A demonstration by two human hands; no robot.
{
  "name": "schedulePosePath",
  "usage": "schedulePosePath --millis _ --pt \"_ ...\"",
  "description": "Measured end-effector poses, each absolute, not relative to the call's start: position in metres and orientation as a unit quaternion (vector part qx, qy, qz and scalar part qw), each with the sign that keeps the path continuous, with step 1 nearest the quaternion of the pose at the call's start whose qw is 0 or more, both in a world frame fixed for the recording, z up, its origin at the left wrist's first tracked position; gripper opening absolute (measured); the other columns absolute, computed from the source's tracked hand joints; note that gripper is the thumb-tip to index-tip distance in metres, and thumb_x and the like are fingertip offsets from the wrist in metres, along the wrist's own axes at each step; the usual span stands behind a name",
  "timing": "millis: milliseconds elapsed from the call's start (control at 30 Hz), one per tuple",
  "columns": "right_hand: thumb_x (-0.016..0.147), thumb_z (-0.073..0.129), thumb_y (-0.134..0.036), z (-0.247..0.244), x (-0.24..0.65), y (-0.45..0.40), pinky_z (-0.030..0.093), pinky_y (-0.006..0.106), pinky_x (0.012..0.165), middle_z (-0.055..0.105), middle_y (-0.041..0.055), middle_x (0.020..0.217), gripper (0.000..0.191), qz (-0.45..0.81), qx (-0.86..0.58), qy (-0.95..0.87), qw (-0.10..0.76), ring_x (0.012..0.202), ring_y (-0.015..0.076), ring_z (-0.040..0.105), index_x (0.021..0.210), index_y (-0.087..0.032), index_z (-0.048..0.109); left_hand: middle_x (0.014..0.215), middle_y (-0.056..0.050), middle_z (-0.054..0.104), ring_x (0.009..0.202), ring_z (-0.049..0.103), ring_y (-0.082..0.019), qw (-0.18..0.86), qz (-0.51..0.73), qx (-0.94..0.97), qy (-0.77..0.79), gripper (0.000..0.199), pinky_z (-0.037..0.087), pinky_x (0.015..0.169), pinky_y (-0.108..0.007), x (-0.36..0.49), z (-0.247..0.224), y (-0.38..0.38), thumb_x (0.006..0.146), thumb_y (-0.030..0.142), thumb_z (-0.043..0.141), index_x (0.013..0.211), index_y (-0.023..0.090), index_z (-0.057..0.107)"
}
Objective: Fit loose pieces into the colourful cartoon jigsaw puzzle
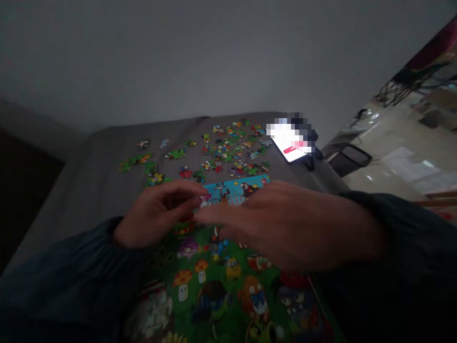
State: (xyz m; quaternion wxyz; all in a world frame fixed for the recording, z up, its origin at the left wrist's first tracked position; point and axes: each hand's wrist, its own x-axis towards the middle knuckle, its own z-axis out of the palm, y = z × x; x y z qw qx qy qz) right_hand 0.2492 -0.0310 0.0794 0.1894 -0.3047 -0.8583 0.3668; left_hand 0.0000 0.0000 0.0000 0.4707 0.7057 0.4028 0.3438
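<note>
My left hand [160, 212] is at the left end of a blue strip of jigsaw picture [233, 188], its thumb and index finger closed around a small pink-and-white jigsaw piece [206, 197]. From the right comes my right hand [285, 224], laid low over the picture with its index finger stretched toward the left fingertips; its other fingers are partly hidden and blurred. Below both hands spreads a green cartoon picture [207, 297] with mushrooms and other characters. Whether it joins the blue strip is hidden by the right hand.
Many loose jigsaw pieces [228, 147] lie scattered beyond the hands on a grey cloth-covered table [96, 176]. A lit phone [291, 147] rests at the back right, beside a dark object with a strap. A pale wall [178, 57] rises behind the table.
</note>
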Motion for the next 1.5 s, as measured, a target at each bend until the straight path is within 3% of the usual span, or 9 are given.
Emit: schedulePosePath --millis 67,133,300,467,633,933,1100,1267,1500 --pt "0.096 0.049 -0.020 0.067 0.254 -0.007 0.048 0.026 0.061 0.072 -0.0016 0.078 0.029 0.390 -0.310 -0.853 0.157 0.063 0.0131 0.065 0.124 -0.023 0.059 0.112 -0.006 0.070 0.084 0.071 -0.018 0.515 0.347 0.672 0.402 0.019 0.061 0.071 -0.026 0.002 0.003 -0.002 0.081 0.034 0.075 0.094 0.020 0.070" --pt "0.101 0.043 -0.026 0.049 0.259 0.009 0.050 0.024 0.058 0.075 0.0027 0.088 0.027 0.458 -0.337 -0.812 0.137 0.063 0.0124 0.068 0.123 -0.017 0.054 0.120 -0.007 0.067 0.080 0.070 -0.016 0.545 0.349 0.645 0.407 0.024 0.061 0.068 -0.026 0.005 0.005 -0.004 0.080 0.033 0.077 0.096 0.019 0.068" --pt "0.096 0.056 -0.032 0.020 0.259 0.012 0.044 0.018 0.044 0.073 0.0016 0.078 0.019 0.571 -0.367 -0.722 0.132 0.054 0.0085 0.063 0.089 -0.015 0.062 0.080 -0.002 0.071 0.067 0.065 -0.011 0.564 0.322 0.621 0.438 0.029 0.052 0.058 -0.017 0.012 0.006 -0.010 0.080 0.032 0.076 0.103 0.018 0.065" --pt "0.099 0.049 -0.027 0.014 0.250 0.006 0.049 0.019 0.046 0.072 0.0016 0.088 0.017 0.646 -0.345 -0.667 0.135 0.052 0.0061 0.061 0.102 -0.017 0.062 0.072 0.002 0.068 0.062 0.060 -0.009 0.570 0.319 0.615 0.442 0.027 0.047 0.055 -0.015 0.017 0.004 -0.014 0.080 0.032 0.076 0.099 0.017 0.064" --pt "0.099 0.051 -0.030 0.010 0.247 0.004 0.051 0.018 0.049 0.073 0.0032 0.087 0.011 0.696 -0.347 -0.605 0.172 0.072 0.0122 0.071 0.100 -0.020 0.047 0.076 0.001 0.068 0.069 0.062 -0.010 0.597 0.309 0.604 0.428 0.029 0.049 0.060 -0.016 0.018 -0.001 -0.016 0.081 0.032 0.076 0.101 0.018 0.061" --pt "0.091 0.062 -0.027 0.000 0.236 -0.004 0.048 0.018 0.052 0.061 -0.0051 0.066 0.013 0.650 -0.389 -0.602 0.252 0.053 0.0060 0.059 0.085 -0.018 0.054 0.074 0.003 0.065 0.067 0.059 -0.009 0.601 0.302 0.596 0.439 0.032 0.047 0.061 -0.016 0.016 -0.006 -0.017 0.081 0.035 0.076 0.103 0.019 0.060" --pt "0.086 0.069 -0.027 -0.006 0.233 -0.003 0.055 0.023 0.058 0.069 -0.0030 0.069 0.021 0.689 -0.396 -0.542 0.272 0.059 0.0101 0.066 0.090 -0.020 0.049 0.072 0.003 0.066 0.065 0.059 -0.008 0.612 0.315 0.590 0.422 0.031 0.046 0.057 -0.015 0.017 -0.003 -0.018 0.081 0.036 0.076 0.100 0.018 0.059" --pt "0.081 0.073 -0.026 -0.003 0.233 -0.005 0.056 0.025 0.062 0.070 -0.0042 0.069 0.035 0.681 -0.384 -0.534 0.321 0.062 0.0113 0.067 0.111 -0.020 0.056 0.066 0.005 0.063 0.060 0.055 -0.007 0.606 0.336 0.583 0.425 0.032 0.045 0.055 -0.014 0.018 0.000 -0.016 0.078 0.034 0.079 0.098 0.017 0.060" --pt "0.078 0.075 -0.031 -0.003 0.232 -0.007 0.053 0.024 0.060 0.070 -0.0021 0.069 0.023 0.643 -0.418 -0.547 0.335 0.063 0.0120 0.067 0.087 -0.020 0.057 0.067 0.004 0.063 0.058 0.058 -0.007 0.592 0.366 0.586 0.415 0.029 0.047 0.053 -0.014 0.021 0.000 -0.016 0.075 0.028 0.079 0.095 0.018 0.060"
